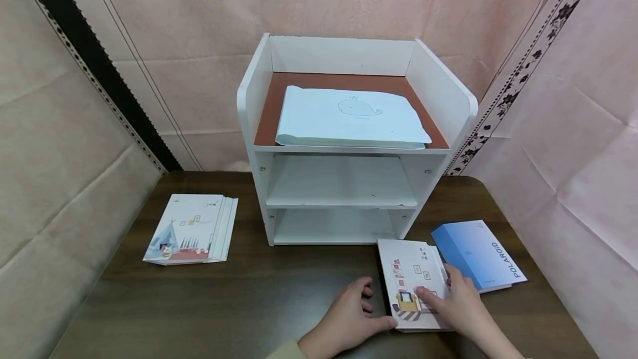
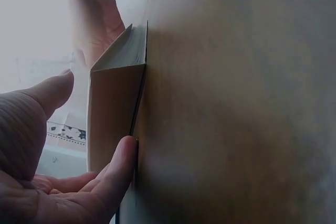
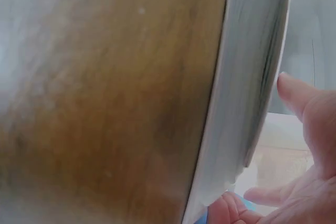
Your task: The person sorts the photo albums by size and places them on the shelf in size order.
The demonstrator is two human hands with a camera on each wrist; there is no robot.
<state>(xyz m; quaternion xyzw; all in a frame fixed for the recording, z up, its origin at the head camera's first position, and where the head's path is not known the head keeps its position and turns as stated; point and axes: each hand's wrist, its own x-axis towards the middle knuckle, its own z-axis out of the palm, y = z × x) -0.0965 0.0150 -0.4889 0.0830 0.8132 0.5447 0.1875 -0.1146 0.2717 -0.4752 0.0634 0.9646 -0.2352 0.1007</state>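
Observation:
A thick white book [image 1: 411, 284] with a printed sofa on its cover lies on the table in front of the shelf's right side. My right hand [image 1: 461, 301] grips it at its right side, thumb on the cover and fingers at the edge. At the book's left side is my left hand [image 1: 349, 317], its thumb by the near corner. In the left wrist view, fingertips touch the bottom of the spine [image 2: 115, 108], while the thumb stands apart from the cover. The right wrist view shows the page edges [image 3: 247, 66] and the right thumb against the cover.
A white shelf unit [image 1: 344, 206] stands at the back, with a pale whale-print pouch [image 1: 349, 118] on its brown top. Another white book [image 1: 189, 229] lies at the left. Right of the gripped book lies a blue POLAROID book [image 1: 478, 254]. Pinkish cloth surrounds the table [image 1: 199, 309].

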